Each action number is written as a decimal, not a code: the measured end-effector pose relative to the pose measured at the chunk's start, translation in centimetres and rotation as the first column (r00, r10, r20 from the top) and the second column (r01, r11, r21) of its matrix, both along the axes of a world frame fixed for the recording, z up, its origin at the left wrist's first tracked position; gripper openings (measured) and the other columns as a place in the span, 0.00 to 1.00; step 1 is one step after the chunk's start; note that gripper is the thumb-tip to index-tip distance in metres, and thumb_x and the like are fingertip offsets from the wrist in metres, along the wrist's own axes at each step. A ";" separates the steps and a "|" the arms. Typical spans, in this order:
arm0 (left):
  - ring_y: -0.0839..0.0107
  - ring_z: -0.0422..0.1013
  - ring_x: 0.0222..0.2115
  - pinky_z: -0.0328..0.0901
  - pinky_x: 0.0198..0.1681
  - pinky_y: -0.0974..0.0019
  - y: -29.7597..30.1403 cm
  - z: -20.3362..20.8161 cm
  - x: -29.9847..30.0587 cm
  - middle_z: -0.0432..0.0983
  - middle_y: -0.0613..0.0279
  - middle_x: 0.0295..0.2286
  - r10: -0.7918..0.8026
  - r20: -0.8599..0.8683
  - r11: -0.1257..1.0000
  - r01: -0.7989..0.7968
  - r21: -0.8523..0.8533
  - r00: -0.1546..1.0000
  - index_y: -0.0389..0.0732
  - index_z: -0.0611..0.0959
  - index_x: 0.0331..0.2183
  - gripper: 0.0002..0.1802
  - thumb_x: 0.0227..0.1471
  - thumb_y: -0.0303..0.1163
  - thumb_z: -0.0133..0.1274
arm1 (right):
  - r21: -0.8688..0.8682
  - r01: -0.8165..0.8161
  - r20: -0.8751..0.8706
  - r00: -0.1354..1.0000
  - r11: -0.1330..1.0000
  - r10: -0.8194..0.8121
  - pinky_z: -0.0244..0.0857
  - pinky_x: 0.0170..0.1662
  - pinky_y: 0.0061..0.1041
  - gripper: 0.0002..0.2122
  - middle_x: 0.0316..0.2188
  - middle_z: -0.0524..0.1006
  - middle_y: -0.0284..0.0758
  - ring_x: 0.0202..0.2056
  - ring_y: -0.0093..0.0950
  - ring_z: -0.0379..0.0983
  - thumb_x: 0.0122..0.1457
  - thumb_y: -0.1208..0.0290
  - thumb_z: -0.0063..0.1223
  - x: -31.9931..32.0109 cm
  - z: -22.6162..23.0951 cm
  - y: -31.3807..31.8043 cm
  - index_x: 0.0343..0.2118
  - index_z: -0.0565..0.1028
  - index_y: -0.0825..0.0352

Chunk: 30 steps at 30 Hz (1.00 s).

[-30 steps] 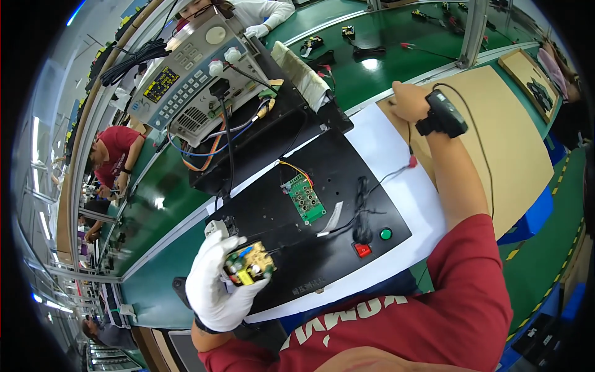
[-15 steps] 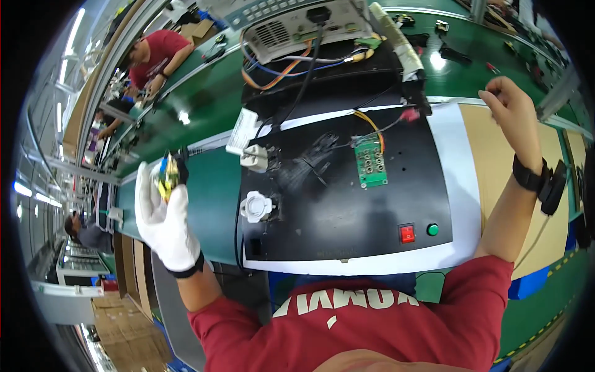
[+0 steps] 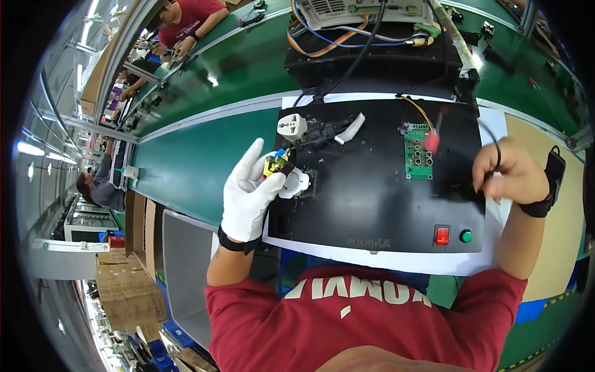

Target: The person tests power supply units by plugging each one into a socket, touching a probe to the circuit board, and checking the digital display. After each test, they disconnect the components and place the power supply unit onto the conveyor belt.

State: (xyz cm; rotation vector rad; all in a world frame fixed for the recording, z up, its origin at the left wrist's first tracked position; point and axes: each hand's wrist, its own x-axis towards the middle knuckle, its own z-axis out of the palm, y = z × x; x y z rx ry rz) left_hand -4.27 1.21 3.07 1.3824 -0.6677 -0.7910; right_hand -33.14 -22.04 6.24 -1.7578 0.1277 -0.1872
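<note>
Black box (image 3: 372,211), near right corner: red switch (image 3: 442,235), green button (image 3: 466,235). Over left edge: our gloved left hand (image 3: 248,198), grip clamped on small circuit board (image 3: 274,165). Right edge: bare right hand (image 3: 513,170), curled; we cannot tell whether round black cable (image 3: 497,149). Green board (image 3: 418,155) toward far right corner.
</note>
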 end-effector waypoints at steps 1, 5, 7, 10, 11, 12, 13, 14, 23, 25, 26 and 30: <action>0.71 0.68 0.36 0.65 0.38 0.72 0.1 -0.2 0.1 0.67 0.51 0.42 -0.001 -0.001 1.000 0.001 0.011 1.000 0.34 0.59 0.52 0.35 0.41 0.16 0.53 | 0.082 0.098 -0.028 0.995 0.992 -0.096 0.52 0.15 0.12 0.17 0.12 0.67 0.30 0.11 0.15 0.59 0.51 0.58 0.50 0.2 -0.2 0.4 0.22 0.70 0.72; 0.68 0.68 0.39 0.61 0.45 0.67 0.6 -0.8 0.6 0.69 0.49 0.41 -0.090 0.045 0.996 0.091 -0.011 0.995 0.33 0.58 0.52 0.32 0.45 0.24 0.51 | 0.072 0.228 0.027 0.973 0.971 -0.230 0.49 0.16 0.12 0.13 0.12 0.65 0.26 0.13 0.13 0.57 0.55 0.64 0.45 1.0 -1.2 1.0 0.24 0.71 0.71; 0.67 0.68 0.40 0.61 0.46 0.66 0.8 -0.7 0.9 0.68 0.48 0.41 -0.104 0.050 0.995 0.104 0.009 0.993 0.34 0.57 0.53 0.33 0.45 0.24 0.51 | 0.072 0.248 0.033 0.967 0.966 -0.251 0.49 0.16 0.12 0.13 0.12 0.65 0.26 0.13 0.12 0.56 0.56 0.65 0.44 1.3 -1.6 1.1 0.25 0.71 0.71; 0.66 0.68 0.40 0.61 0.46 0.65 0.9 -0.4 1.3 0.67 0.47 0.42 -0.166 0.108 0.986 0.162 0.048 0.980 0.34 0.55 0.53 0.35 0.44 0.24 0.51 | -0.008 0.315 0.018 0.949 0.949 -0.315 0.50 0.16 0.12 0.17 0.13 0.65 0.27 0.13 0.13 0.57 0.57 0.59 0.41 1.9 -1.9 1.1 0.24 0.70 0.70; 0.66 0.67 0.41 0.61 0.46 0.65 0.8 -0.2 1.3 0.67 0.47 0.42 -0.171 0.099 0.984 0.166 0.063 0.980 0.34 0.54 0.54 0.37 0.43 0.24 0.52 | 0.005 0.304 0.006 0.953 0.953 -0.304 0.50 0.16 0.12 0.17 0.13 0.65 0.27 0.13 0.13 0.57 0.57 0.59 0.41 2.1 -2.1 1.2 0.24 0.70 0.70; 0.66 0.67 0.41 0.60 0.46 0.65 0.8 -0.1 1.2 0.67 0.47 0.43 -0.175 0.085 0.981 0.167 0.095 0.981 0.34 0.53 0.54 0.38 0.42 0.23 0.53 | -0.003 0.323 0.010 0.946 0.947 -0.323 0.50 0.17 0.12 0.17 0.14 0.65 0.26 0.13 0.13 0.58 0.57 0.59 0.41 2.2 -2.2 1.2 0.25 0.71 0.70; 0.66 0.67 0.41 0.60 0.46 0.65 0.7 0.1 1.0 0.67 0.47 0.43 -0.180 0.090 0.981 0.172 0.085 0.980 0.34 0.53 0.54 0.38 0.42 0.23 0.53 | -0.012 0.342 0.015 0.940 0.940 -0.341 0.50 0.18 0.11 0.16 0.14 0.65 0.26 0.14 0.12 0.58 0.57 0.59 0.40 2.4 -2.3 1.3 0.25 0.71 0.70; 0.67 0.66 0.41 0.61 0.45 0.68 0.6 0.2 0.8 0.66 0.47 0.43 -0.193 0.207 0.977 0.170 0.126 0.959 0.33 0.53 0.54 0.41 0.40 0.22 0.55 | -0.015 0.318 0.004 0.948 0.948 -0.318 0.49 0.18 0.11 0.15 0.15 0.66 0.25 0.16 0.12 0.58 0.57 0.60 0.41 2.6 -2.3 1.2 0.26 0.72 0.69; 0.66 0.67 0.42 0.60 0.47 0.66 -0.5 1.7 1.2 0.70 0.49 0.39 -0.384 0.740 0.923 0.215 0.318 0.553 0.32 0.64 0.48 0.39 0.31 0.23 0.62 | 0.038 0.566 0.065 0.821 0.823 -0.567 0.51 0.21 0.10 0.08 0.16 0.64 0.23 0.18 0.11 0.59 0.54 0.68 0.46 4.0 -3.9 1.7 0.24 0.66 0.66; 0.64 0.69 0.41 0.57 0.50 0.62 -0.6 1.9 1.8 0.72 0.51 0.38 -0.363 0.682 0.932 0.244 0.269 0.635 0.33 0.67 0.45 0.37 0.27 0.25 0.64 | -0.020 0.546 0.093 0.835 0.837 -0.543 0.53 0.22 0.10 0.07 0.17 0.65 0.24 0.18 0.11 0.59 0.53 0.70 0.48 4.3 -4.2 1.7 0.24 0.66 0.66; 0.63 0.69 0.40 0.54 0.51 0.59 -0.7 2.1 2.3 0.72 0.52 0.37 -0.407 0.799 0.908 0.287 0.304 0.443 0.34 0.69 0.43 0.37 0.26 0.26 0.64 | -0.125 0.567 0.002 0.820 0.814 -0.572 0.54 0.22 0.11 0.06 0.17 0.66 0.24 0.19 0.11 0.60 0.52 0.72 0.49 4.3 -4.4 1.7 0.23 0.66 0.67; 0.59 0.68 0.42 0.49 0.54 0.52 -0.7 1.4 2.7 0.72 0.51 0.38 -0.398 0.833 0.898 0.348 0.269 0.383 0.38 0.68 0.44 0.39 0.23 0.25 0.65 | -0.304 0.577 0.139 0.814 0.758 -0.564 0.52 0.20 0.14 0.07 0.15 0.66 0.27 0.17 0.13 0.57 0.49 0.76 0.52 4.3 -4.9 2.0 0.21 0.66 0.70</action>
